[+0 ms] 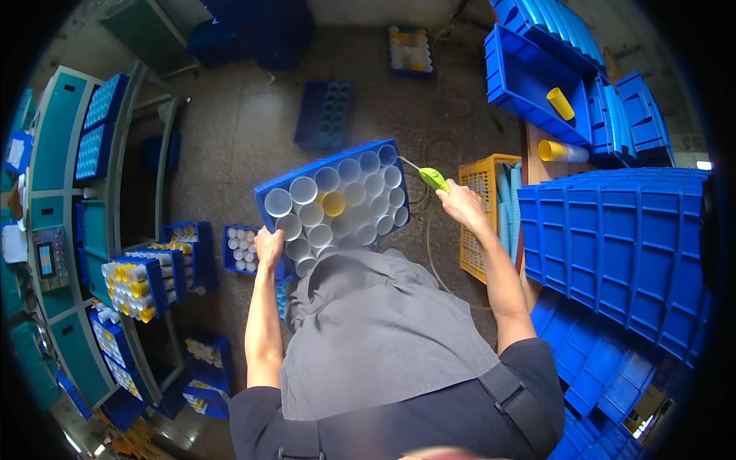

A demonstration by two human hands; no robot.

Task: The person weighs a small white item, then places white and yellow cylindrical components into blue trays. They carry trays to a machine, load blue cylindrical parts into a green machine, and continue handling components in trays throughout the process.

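Note:
A blue crate [264,186] filled with upright open cups, mostly white with one yellow cup [333,203], is in front of me. My left hand [268,247] is closed on the crate's near left side. In my right hand [462,204] is a lime-green air blow gun [434,179], held beyond the crate's right side. Its thin metal nozzle [408,162] reaches over the far right corner, close to a white cup [388,155]. A pale hose [431,253] hangs below my right hand. My grey apron hides the crate's near edge.
Stacked blue crates [606,253] rise on the right, beside a yellow slatted crate [475,222] and a blue bin [529,69]. At left stand a metal rack [157,192] and teal cabinets [57,138]. More crates, including a blue one [310,115], lie on the floor ahead.

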